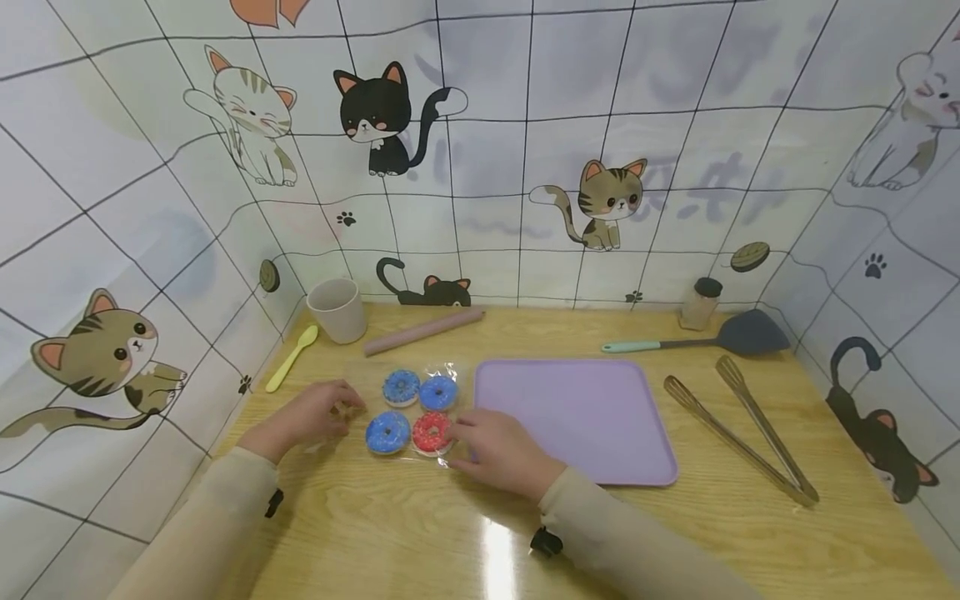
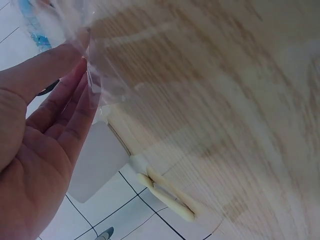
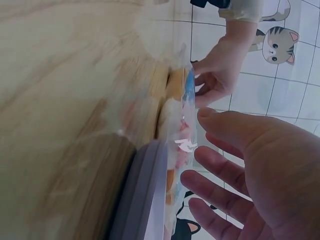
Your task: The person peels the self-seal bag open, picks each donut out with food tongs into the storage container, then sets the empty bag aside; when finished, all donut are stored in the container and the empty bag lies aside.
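Note:
Toy donuts lie in a clear plastic bag point(image 1: 452, 373) on the wooden table. Three are blue, like the blue donut point(image 1: 387, 432) at front left; a red donut point(image 1: 429, 434) sits at front right. My left hand point(image 1: 318, 412) pinches the bag's left edge between thumb and fingers; the left wrist view shows the crinkled plastic point(image 2: 95, 82) at the fingertips. Over the red donut's right side, my right hand point(image 1: 502, 450) has its fingers apart and loosely bent. In the right wrist view, that hand point(image 3: 260, 165) is beside the bag with nothing gripped.
Right of the bag lies a purple tray point(image 1: 573, 417), partly beneath my right hand. Behind are a grey cup point(image 1: 337, 310), yellow spoon point(image 1: 292, 358) and mauve rolling pin point(image 1: 423, 331). Farther right are a spatula point(image 1: 697, 342), a black-capped jar point(image 1: 700, 306) and metal tongs point(image 1: 738, 442).

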The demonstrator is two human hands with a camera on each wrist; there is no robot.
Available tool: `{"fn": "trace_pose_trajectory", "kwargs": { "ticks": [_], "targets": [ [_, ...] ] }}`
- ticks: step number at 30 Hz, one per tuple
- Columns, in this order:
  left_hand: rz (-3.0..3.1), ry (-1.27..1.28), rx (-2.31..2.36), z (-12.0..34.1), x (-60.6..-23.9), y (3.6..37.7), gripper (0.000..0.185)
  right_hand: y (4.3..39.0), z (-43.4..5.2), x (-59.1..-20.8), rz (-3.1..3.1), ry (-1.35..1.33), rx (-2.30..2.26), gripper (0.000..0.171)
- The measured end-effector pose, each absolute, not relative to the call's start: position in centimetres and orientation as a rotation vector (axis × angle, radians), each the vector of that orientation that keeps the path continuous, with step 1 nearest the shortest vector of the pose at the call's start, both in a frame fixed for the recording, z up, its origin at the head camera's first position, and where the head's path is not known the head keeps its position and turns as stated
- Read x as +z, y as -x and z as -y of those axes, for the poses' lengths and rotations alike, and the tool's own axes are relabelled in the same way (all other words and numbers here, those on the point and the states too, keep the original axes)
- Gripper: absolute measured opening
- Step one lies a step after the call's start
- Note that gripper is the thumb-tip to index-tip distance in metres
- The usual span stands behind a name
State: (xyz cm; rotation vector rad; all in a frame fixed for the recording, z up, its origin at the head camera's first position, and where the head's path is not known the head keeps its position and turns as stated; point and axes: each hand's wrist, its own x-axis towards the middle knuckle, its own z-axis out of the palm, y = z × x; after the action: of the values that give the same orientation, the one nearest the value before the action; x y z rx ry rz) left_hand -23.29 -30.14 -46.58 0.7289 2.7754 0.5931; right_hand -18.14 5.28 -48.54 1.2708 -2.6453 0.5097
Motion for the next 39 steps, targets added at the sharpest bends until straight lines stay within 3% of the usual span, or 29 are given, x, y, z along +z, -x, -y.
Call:
{"fn": "trace_pose_trajectory", "kwargs": {
  "ticks": [33,39],
  "targets": [
    [-2.812,-0.783,0.521,30.5,-47.6,23.8,0.038,18.3,-3.6,-48.9,2.707,-1.293,0.522,0.002],
    [-2.819,-0.792,0.513,30.6,-47.7,23.9,0.038,18.5,-3.8,-49.0,2.715,-1.283,0.584,0.005]
  ]
}}
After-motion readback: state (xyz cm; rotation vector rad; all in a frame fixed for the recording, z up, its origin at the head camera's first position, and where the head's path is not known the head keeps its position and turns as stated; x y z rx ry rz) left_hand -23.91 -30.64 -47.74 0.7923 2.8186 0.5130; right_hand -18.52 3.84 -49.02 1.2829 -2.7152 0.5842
